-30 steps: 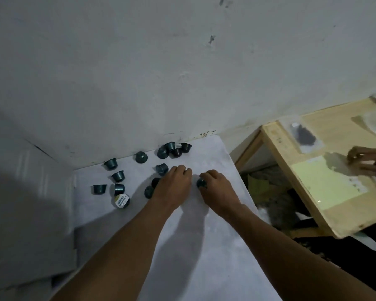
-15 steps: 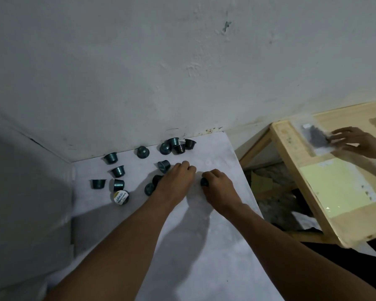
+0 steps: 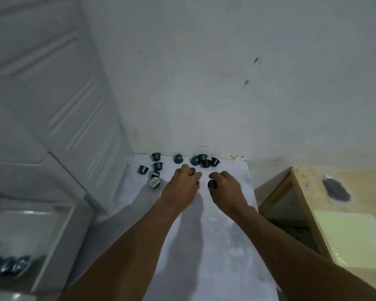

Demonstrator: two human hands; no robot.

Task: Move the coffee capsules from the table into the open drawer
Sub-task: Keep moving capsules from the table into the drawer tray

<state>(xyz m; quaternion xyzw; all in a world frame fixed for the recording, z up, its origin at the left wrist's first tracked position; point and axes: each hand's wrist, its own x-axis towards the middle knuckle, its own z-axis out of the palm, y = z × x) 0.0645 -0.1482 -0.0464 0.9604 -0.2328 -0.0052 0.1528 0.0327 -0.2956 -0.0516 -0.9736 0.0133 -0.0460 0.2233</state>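
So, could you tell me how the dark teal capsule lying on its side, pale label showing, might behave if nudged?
The dark teal tapered capsule with the pale label lies on its side, so it would probably roll in a curve. Likely light too: the right hand pinches a similar teal capsule.

A dimly lit corner of a room, seen from above. A pale plaster wall [image 3: 226,72] fills the upper frame, scuffed and flecked with small dark marks [image 3: 256,60], with brownish stains [image 3: 233,157] along its foot. At left, a white ribbed panel [image 3: 74,94] stands at an angle to the wall and meets it in the corner. A bench [image 3: 215,246] with a white top runs from the foreground to the wall. Just beside it at right stands a bare wooden table [image 3: 308,192], its top carrying a pale yellow-green sheet [image 3: 352,240] and, nearer the wall, a dark smudged patch [image 3: 336,190]. The gap between the two lies in shadow.
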